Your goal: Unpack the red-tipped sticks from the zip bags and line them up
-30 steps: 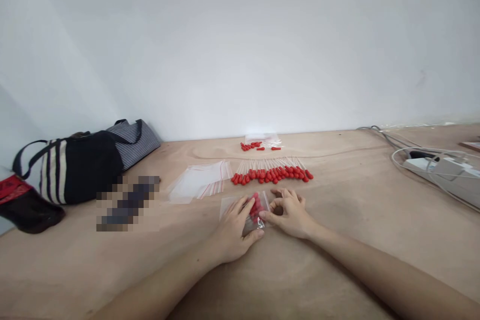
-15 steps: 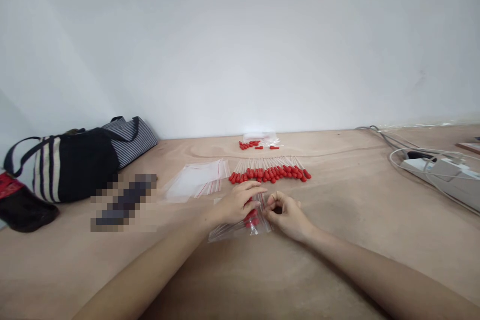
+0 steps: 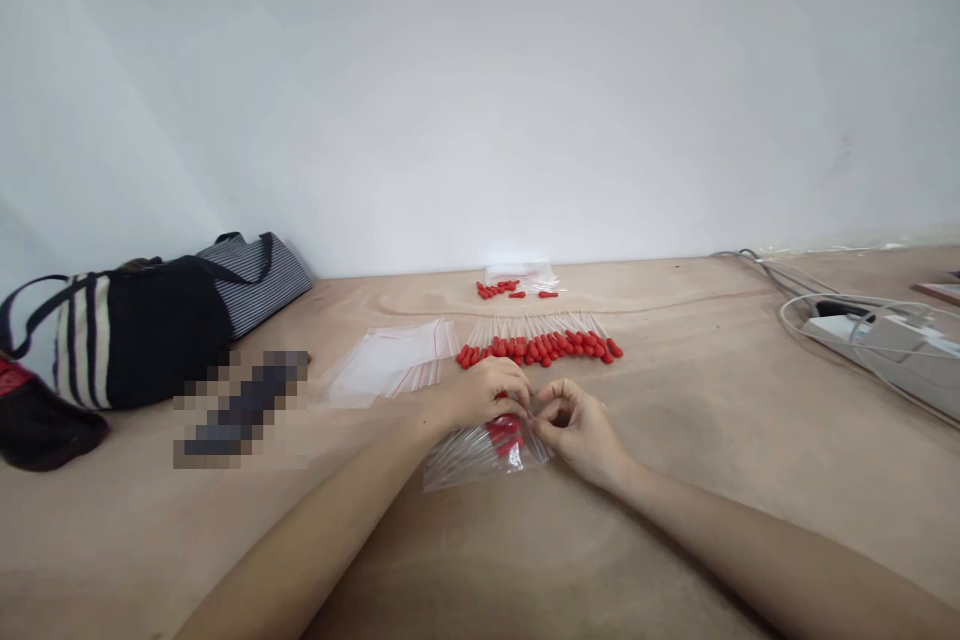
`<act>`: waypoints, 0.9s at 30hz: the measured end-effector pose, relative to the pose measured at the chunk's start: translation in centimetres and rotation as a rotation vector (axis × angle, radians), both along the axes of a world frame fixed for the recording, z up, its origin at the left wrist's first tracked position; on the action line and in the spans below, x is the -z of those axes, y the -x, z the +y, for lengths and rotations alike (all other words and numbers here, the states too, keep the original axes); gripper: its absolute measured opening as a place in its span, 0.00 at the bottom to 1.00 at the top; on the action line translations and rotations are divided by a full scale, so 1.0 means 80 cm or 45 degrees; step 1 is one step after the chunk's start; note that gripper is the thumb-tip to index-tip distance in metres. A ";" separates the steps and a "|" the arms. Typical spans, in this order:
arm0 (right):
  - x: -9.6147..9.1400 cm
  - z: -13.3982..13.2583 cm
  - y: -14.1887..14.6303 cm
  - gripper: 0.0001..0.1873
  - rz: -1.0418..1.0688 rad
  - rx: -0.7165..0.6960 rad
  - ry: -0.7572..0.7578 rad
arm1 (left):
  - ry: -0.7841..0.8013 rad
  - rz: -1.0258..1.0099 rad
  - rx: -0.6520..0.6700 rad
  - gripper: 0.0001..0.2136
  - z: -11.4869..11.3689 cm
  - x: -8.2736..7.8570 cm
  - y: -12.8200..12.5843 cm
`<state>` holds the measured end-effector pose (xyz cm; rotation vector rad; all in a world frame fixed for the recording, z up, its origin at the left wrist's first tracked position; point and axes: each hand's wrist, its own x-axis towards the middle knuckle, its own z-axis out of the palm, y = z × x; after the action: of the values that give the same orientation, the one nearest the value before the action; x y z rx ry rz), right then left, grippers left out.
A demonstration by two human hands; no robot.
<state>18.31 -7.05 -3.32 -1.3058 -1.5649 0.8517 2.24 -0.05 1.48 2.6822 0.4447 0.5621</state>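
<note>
A clear zip bag [image 3: 469, 465] lies on the table with several thin sticks inside, their red tips [image 3: 505, 434] toward its right end. My left hand [image 3: 491, 395] is bent over the bag's upper right part, its fingertips closed on the plastic. At the right end, my right hand [image 3: 576, 430] pinches the bag's edge between thumb and index finger. Both hands' fingertips nearly meet. Just beyond them lies a fanned row of pale sticks with red tips [image 3: 555, 348].
A stack of flat zip bags [image 3: 390, 360] lies left of the row. Loose red tips [image 3: 499, 290] and a clear bag [image 3: 521, 274] are near the wall. Fabric bags [image 3: 161, 330] and a blurred dark object [image 3: 247, 410] stand left; a power strip [image 3: 885, 345] with cables is right.
My left hand's fingers have curled in and drawn together with my right fingertips at the bag's edge. More of the bag and its sticks now shows beneath my left hand.
</note>
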 end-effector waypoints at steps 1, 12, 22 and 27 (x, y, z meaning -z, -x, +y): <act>0.000 0.000 0.000 0.11 -0.002 0.002 0.015 | -0.006 -0.011 0.002 0.05 0.000 0.001 0.000; -0.011 0.000 -0.019 0.10 -0.257 -0.175 -0.187 | -0.142 -0.089 -0.066 0.12 0.000 0.011 0.005; -0.013 0.001 -0.019 0.07 -0.510 -0.202 -0.346 | -0.092 0.016 -0.065 0.06 -0.005 0.004 0.003; -0.017 0.007 -0.023 0.10 -0.796 -0.211 -0.767 | -0.136 -0.001 -0.037 0.11 -0.004 0.006 0.004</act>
<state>20.14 -6.51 -1.99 -1.0398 -2.2127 0.0089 1.91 -0.34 1.00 2.7811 0.4660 0.6120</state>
